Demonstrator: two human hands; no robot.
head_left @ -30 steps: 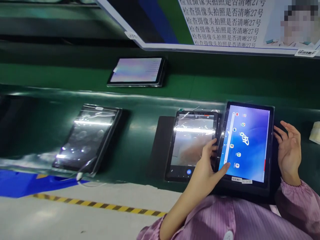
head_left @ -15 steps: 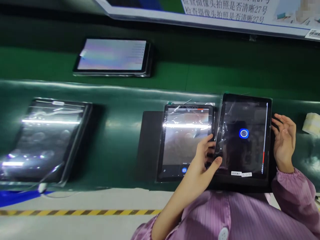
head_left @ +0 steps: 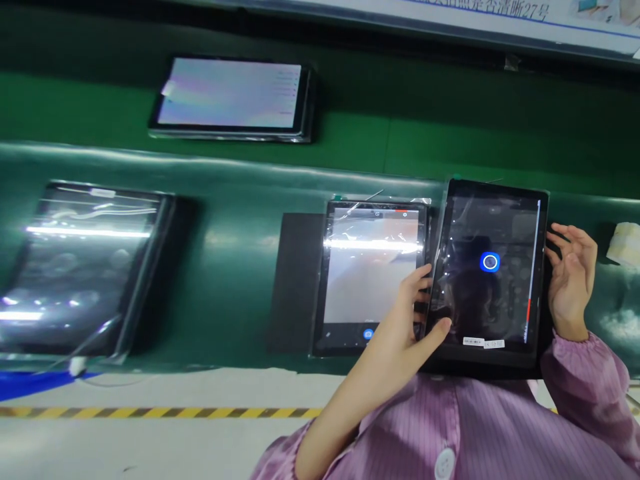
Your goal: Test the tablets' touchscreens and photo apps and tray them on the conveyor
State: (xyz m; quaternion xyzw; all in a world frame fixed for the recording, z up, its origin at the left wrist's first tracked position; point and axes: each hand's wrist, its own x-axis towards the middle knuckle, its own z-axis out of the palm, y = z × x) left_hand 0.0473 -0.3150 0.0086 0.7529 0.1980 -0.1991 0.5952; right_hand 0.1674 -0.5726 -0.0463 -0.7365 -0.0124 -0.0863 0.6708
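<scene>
My left hand (head_left: pixel 407 317) grips a tablet (head_left: pixel 485 287) by its left edge, thumb over the lower front and fingers along the side. The tablet is upright, slightly tilted, with a dark screen and a blue-and-white camera icon in the middle; two small white labels sit near its bottom. Beside its right edge is my right hand (head_left: pixel 573 280), palm up, fingers loosely curled and apart; whether the fingertips touch the edge I cannot tell. Just left of the held tablet, partly behind my left forearm, lies a second tablet (head_left: pixel 373 280) in clear film with a camera app showing.
A dark mat (head_left: pixel 297 287) lies under the second tablet on the green bench (head_left: pixel 240 267). A stack of film-covered tablets (head_left: pixel 90 267) with a white cable is at left. On the back strip lies a lit tablet (head_left: pixel 230 93). A pale block (head_left: pixel 624 245) sits far right.
The view has shifted a little, so the bench things sit slightly higher. The second tablet's screen picture has turned brighter. Both hands keep nearly the same places at the held tablet.
</scene>
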